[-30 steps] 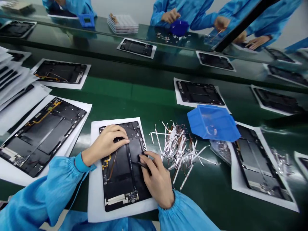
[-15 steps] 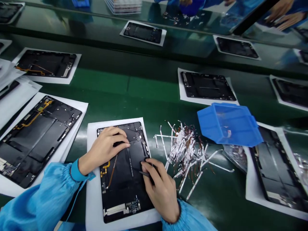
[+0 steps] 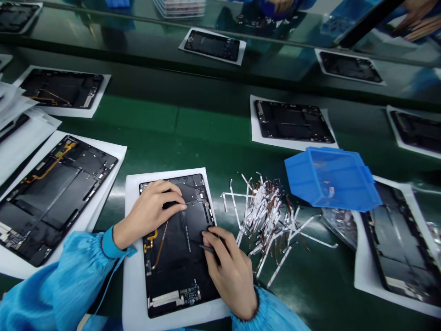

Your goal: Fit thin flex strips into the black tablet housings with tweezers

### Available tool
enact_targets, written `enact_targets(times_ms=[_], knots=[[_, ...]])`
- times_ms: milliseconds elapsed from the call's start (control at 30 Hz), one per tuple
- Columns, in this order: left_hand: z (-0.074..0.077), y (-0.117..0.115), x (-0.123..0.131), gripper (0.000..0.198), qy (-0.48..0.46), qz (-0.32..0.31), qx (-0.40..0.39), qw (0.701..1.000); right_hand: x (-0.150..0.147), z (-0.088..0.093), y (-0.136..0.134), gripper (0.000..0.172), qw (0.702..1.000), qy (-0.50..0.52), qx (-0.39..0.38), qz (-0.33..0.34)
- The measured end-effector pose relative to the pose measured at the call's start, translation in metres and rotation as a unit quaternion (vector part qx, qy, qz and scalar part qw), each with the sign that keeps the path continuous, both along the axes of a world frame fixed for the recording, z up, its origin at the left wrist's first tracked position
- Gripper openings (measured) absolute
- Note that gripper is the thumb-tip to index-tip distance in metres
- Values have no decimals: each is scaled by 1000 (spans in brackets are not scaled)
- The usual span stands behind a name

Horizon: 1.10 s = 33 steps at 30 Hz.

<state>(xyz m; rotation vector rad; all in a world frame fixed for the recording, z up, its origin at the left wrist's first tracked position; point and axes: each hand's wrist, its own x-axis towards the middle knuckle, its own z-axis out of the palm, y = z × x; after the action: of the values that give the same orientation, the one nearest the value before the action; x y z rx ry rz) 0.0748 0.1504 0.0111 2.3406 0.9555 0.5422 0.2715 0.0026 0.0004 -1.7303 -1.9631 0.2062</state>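
Observation:
A black tablet housing (image 3: 172,262) lies on a white sheet (image 3: 132,294) in front of me. My left hand (image 3: 156,207) rests over its upper left part, thumb and index fingertips close together; what is between them is hidden. A thin brown flex cable (image 3: 160,250) runs up the housing towards that thumb. My right hand (image 3: 230,271) is at the housing's right edge, its fingers closed round dark tweezers (image 3: 206,248) whose tip points left over the housing. Right of this hand lies a tangled pile of white and brown flex cables (image 3: 265,211).
A blue plastic bin (image 3: 334,179) stands beyond the pile, near a clear bag (image 3: 341,225) of parts. Other housings on sheets lie at left (image 3: 58,197) and right (image 3: 403,239). More housings (image 3: 292,122) lie farther back. Co-workers' hands (image 3: 418,23) show across the top.
My hands and the housing under them have hardly moved. The nearer back-row housings have shifted slightly left, while those in the farthest row have shifted right.

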Motion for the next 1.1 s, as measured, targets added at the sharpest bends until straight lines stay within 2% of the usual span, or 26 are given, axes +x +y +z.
enact_targets(times_ms=[333, 467, 567, 667, 767, 900, 1000, 1100], knots=[[-1, 0, 2, 12, 12, 20, -2, 1000, 0, 0, 2, 26, 1000, 6, -3, -4], [1, -3, 4, 20, 16, 34, 3, 999, 3, 10, -9, 40, 1000, 17, 10, -2], [1, -4, 5, 21, 15, 38, 9, 999, 3, 22, -28, 46, 997, 3, 2, 83], [-1, -4, 4, 26, 3, 42, 12, 999, -2, 30, -45, 39, 981, -50, -27, 183], [-2, -4, 3, 28, -13, 47, 12, 999, -10, 33, -48, 40, 971, -121, -40, 203], [-1, -5, 1, 29, -29, 50, 7, 998, -20, 33, -28, 40, 971, -155, -42, 175], [-2, -5, 1, 30, -36, 50, 4, 998, -24, 31, 2, 36, 977, -132, -53, 157], [-5, -6, 0, 29, -46, 55, 5, 997, -25, 24, 30, 41, 985, -90, -68, 132]])
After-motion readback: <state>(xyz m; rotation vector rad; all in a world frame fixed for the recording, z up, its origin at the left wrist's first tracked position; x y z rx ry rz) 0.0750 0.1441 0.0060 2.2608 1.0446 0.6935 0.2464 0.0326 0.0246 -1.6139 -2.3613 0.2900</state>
